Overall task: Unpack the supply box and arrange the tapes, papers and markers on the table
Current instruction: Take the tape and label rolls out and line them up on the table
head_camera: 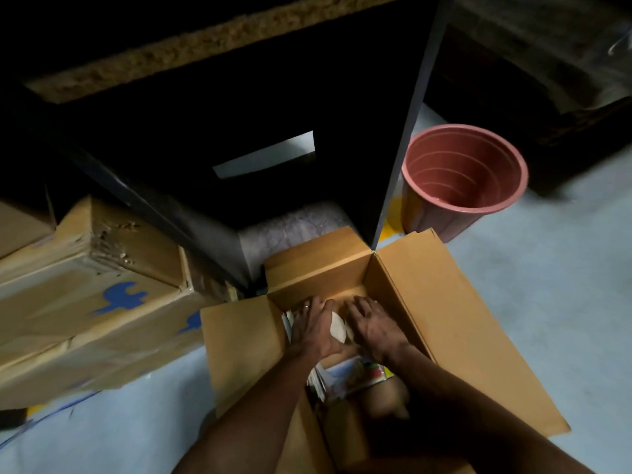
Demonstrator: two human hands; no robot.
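An open cardboard supply box stands on the floor with its flaps spread out. Both my hands reach down inside it. My left hand grips a pale roll of tape from the left, thumb curled under it. My right hand lies on the roll's right side with its fingers spread forward; what its fingertips touch is hidden. Below the hands, colourful papers and packets lie in the box. White sheet edges show against the box's left wall.
A dark table rises right behind the box, one leg meeting its far corner. A pink bucket stands at the right. Taped cardboard boxes with blue marks are stacked on the left. The floor is pale blue.
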